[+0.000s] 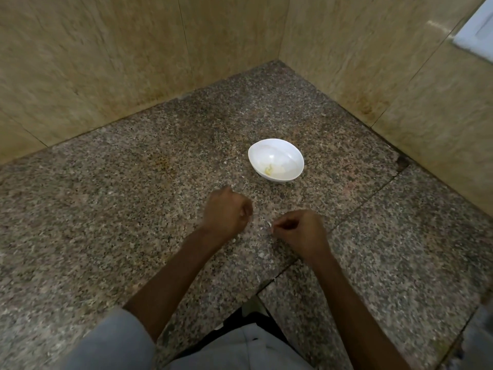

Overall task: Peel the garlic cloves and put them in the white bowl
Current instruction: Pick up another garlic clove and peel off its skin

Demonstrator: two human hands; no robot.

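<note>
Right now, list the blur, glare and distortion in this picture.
Head view: wide-angle lens slants the seams of the wall tiles; motion blur smears those tiles and the left grip; glare spots the white bowl and the upper-right wall; shadows are soft and faint.

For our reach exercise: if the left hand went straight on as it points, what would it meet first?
Probably the white bowl on the granite counter, just beyond the left hand; depth is unclear.

A light grey sleeve (114, 340) covers the left upper arm, above a grey garment (240, 348).
</note>
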